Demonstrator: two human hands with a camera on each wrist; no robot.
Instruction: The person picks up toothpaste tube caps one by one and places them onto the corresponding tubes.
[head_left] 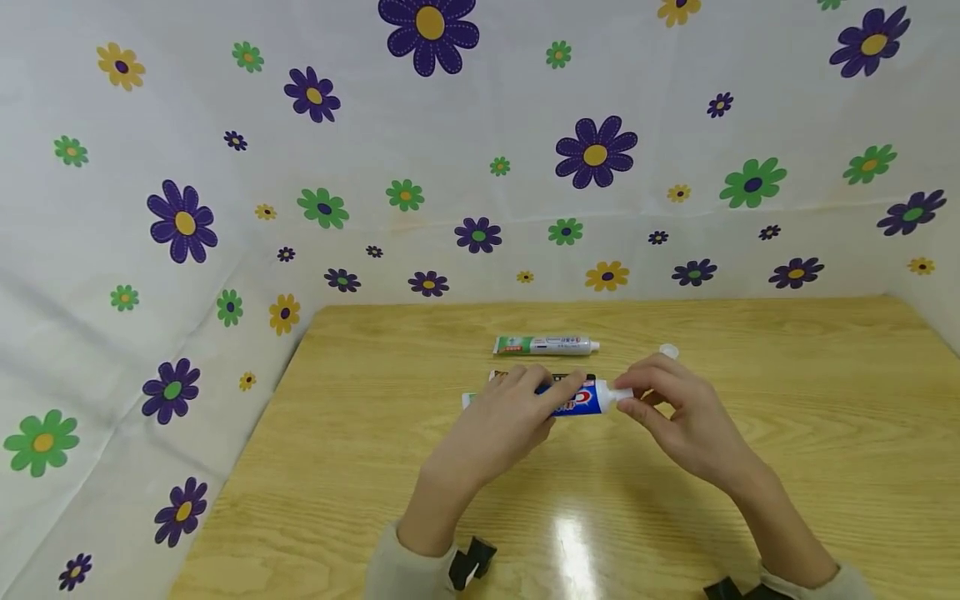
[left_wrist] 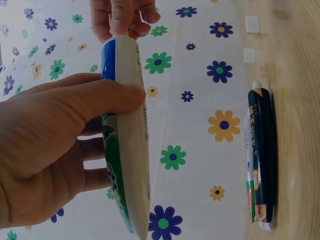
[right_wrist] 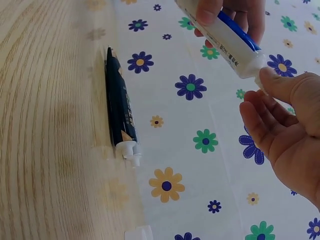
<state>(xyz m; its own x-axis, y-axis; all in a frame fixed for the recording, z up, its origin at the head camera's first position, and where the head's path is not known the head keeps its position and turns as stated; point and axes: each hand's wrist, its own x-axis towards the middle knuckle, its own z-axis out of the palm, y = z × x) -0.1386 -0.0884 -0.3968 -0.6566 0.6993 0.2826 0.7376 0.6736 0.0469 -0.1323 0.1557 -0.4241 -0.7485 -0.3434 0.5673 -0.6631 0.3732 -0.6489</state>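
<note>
A blue-and-white tube (head_left: 580, 399) is held above the wooden table (head_left: 337, 433) by the left hand (head_left: 498, 425), thumb and fingers wrapped round its body. Its white cap (head_left: 623, 395) is pinched by the right hand (head_left: 686, 417). Beyond, a black tube (left_wrist: 264, 155) and a green-and-white tube (head_left: 551, 345) are laid.

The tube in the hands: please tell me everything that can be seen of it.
The tube looks like smooth, soft plastic, blue near its narrow end and green farther back, with a white side bearing small print. It tapers toward the tail. The left hand grips its body, hiding part of the label; the right hand pinches the narrow white end, so whether a cap is on is unclear. In the head view it is nearly level above the table, narrow end to the right.
</note>
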